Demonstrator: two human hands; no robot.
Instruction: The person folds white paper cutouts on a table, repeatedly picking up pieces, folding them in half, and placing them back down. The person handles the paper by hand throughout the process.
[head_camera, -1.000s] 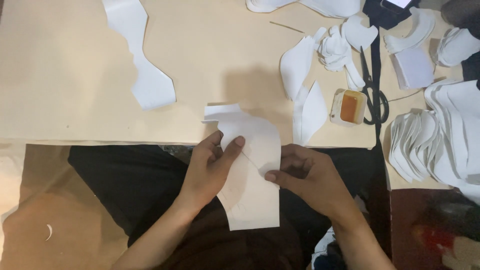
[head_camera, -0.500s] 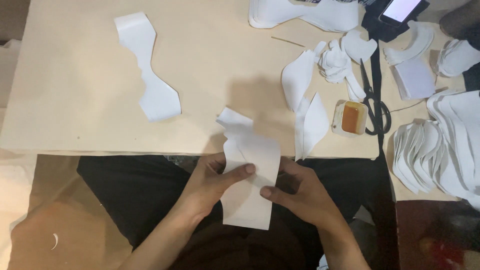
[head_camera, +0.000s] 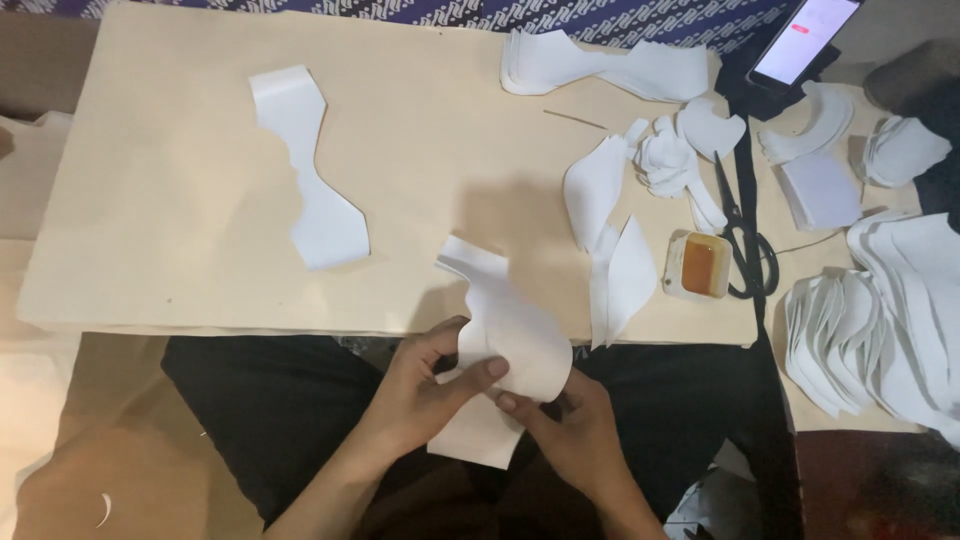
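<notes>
White paper cutout (head_camera: 510, 340) now curls over at its lower end, held btwn left hand (head_camera: 430, 385) & right hand (head_camera: 565, 435), fingers pinching it just off the tan table (head_camera: 180, 200) edge; earlier it hung flat.

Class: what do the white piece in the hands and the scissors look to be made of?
White piece: likely thin paper or stiffened fabric, matte; it curls over softly between both hands. Scissors: dark, probably metal blades with black handles, too small to be sure.

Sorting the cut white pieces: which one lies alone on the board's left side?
The long waisted white piece, flat and by itself; the other loose pieces cluster at the right, and both hands hold another.
</notes>
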